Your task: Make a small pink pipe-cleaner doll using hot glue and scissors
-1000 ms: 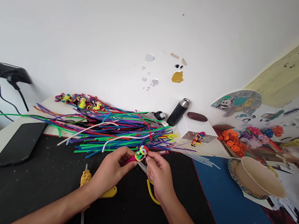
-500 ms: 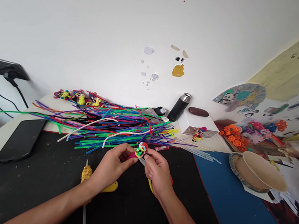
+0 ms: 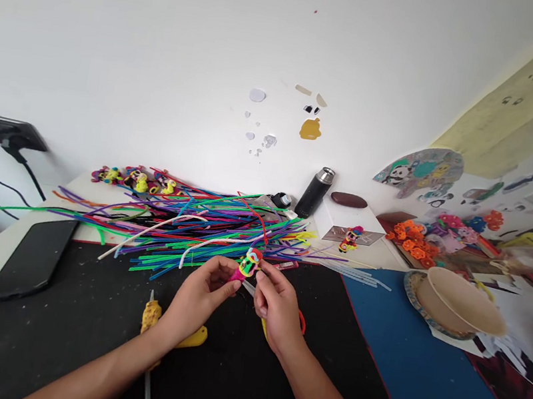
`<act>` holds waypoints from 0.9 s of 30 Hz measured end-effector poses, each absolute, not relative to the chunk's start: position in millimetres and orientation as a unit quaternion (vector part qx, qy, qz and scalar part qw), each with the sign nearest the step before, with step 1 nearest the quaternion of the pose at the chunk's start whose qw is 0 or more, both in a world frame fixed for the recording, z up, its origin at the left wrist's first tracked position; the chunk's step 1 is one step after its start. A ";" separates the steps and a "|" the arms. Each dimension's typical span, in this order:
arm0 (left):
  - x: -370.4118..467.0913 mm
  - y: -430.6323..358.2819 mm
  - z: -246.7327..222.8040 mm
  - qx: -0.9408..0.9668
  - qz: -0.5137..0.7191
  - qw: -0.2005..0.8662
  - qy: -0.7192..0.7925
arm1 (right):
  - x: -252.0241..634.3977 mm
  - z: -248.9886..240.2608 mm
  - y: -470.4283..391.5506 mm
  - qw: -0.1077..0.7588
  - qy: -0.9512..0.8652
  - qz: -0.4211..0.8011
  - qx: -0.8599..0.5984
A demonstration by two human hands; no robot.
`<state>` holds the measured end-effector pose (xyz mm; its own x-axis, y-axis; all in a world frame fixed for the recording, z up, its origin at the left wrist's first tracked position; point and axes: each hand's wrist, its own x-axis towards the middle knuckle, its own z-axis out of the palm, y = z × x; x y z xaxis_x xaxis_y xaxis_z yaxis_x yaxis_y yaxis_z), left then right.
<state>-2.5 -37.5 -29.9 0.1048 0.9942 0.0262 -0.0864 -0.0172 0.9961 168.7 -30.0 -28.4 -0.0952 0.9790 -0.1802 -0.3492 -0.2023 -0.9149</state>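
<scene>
Between my hands is a small pipe-cleaner doll [image 3: 248,265] with a red top, a green and yellow middle and a magenta lower part. My left hand [image 3: 204,292] grips its lower part between thumb and fingers. On the other side, my right hand [image 3: 277,301] pinches the doll's edge with thumb and forefinger, its other fingers curled. Scissors [image 3: 302,322] with red and yellow handles lie on the mat below my right hand, partly covered by it. A yellow glue gun [image 3: 151,316] lies on the mat beside my left wrist, partly hidden by my forearm.
Behind the hands lies a wide heap of pipe cleaners [image 3: 211,231]. A black phone [image 3: 35,257] is at left on the black mat [image 3: 92,307]. A thermos [image 3: 315,192], a white box [image 3: 339,218] and another doll [image 3: 352,239] stand behind; a bowl [image 3: 463,301] sits right.
The doll has tilted slightly and more of its front shows. Both hands keep hold of it in nearly the same place; the whole view has shifted a little.
</scene>
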 end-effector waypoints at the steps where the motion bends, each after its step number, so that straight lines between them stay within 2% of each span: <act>1: -2.5 -37.0 -29.5 0.502 0.504 0.543 0.446 | 169.6 -28.0 -30.4 0.523 -0.360 0.638 -0.436; 5: -3.1 -36.0 -28.1 0.492 0.525 0.523 0.456 | 171.2 -28.5 -33.8 0.537 -0.345 0.625 -0.448; 12: -4.3 -38.0 -29.5 0.524 0.524 0.479 0.471 | 157.1 -31.7 -44.8 0.452 -0.387 0.699 -0.397; 27: -7.1 -43.6 -20.6 0.579 0.501 0.460 0.450 | 155.4 -31.3 -42.3 0.459 -0.350 0.731 -0.364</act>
